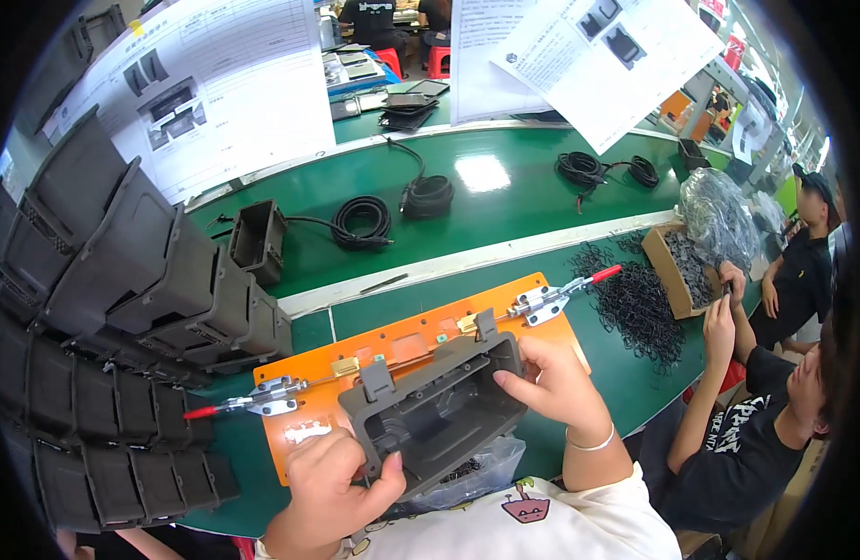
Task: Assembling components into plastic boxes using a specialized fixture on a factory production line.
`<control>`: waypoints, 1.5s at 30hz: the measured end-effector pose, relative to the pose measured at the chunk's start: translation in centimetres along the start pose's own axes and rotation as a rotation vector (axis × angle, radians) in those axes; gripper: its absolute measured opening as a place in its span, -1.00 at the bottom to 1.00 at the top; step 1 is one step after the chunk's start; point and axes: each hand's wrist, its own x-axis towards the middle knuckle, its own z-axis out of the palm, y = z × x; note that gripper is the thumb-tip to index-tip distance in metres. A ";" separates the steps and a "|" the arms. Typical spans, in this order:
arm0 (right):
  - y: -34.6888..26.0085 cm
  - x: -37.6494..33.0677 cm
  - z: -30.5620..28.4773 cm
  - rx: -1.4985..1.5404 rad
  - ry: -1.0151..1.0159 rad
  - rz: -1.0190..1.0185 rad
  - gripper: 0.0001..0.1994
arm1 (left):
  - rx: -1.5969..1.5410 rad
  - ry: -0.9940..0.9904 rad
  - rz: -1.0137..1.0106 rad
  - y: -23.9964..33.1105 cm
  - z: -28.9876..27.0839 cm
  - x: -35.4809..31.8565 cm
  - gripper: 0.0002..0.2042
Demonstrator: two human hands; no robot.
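Two-handed handling of a dark grey plastic housing [439, 411] at the six-o'clock edge of an orange clamp fixture [313, 411]. The left hand [335, 478], with the housing at two o'clock, and the right hand [559, 381], with it at nine, each grip an end. Apparent step: positioning; the next move likely calls for even support, though contact with the fixture cannot be told.

Lit brightly and evenly from above, with a white glare patch on the green surface [518, 205], a smaller gleam on the orange plate [322, 401] and soft shadow pooled inside the grey housing [439, 411]. Washed pale across the papers [252, 103] up top, darker among the stacked bins [164, 271] at left. Crisp near the centre, softer in the far background, with straight edges bowed by fisheye distortion and corners lost in black vignette.
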 end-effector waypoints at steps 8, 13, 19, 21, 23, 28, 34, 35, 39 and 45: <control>1.4 -0.3 0.6 0.204 -0.047 -0.024 -0.88 | -0.020 0.008 0.014 -0.2 0.0 -0.6 -0.78; 1.0 -0.4 0.3 0.349 -0.100 -0.133 -0.84 | -0.137 0.094 -0.069 -0.1 0.2 -0.9 -0.76; 1.0 0.0 0.4 0.525 -0.166 -0.045 -0.80 | -0.186 0.132 -0.050 -0.5 1.0 -0.8 -0.60; 2.3 0.0 0.8 0.454 -0.142 -0.041 -0.79 | -0.146 0.110 0.049 -0.8 1.6 -0.4 -0.63; 2.5 -0.3 0.4 0.450 -0.124 -0.020 -0.77 | -0.149 -0.044 0.163 -1.5 1.2 -0.1 -0.71; 2.5 -0.1 0.8 0.520 -0.155 0.032 -0.78 | -0.182 0.016 0.195 -1.2 1.1 0.3 -0.67; 2.4 0.3 1.2 0.562 -0.160 0.050 -0.78 | -0.196 0.032 0.180 -1.2 0.9 0.3 -0.70; 2.4 0.3 1.1 0.557 -0.157 0.052 -0.78 | -0.188 0.026 0.179 -1.2 0.8 0.3 -0.70; 1.7 0.1 0.7 0.598 -0.125 0.070 -0.78 | -0.175 0.022 0.183 -1.7 0.9 0.6 -0.71; 1.9 -0.9 0.1 0.692 -0.061 -0.002 -0.89 | -0.110 -0.017 0.014 -3.4 1.0 0.4 -0.74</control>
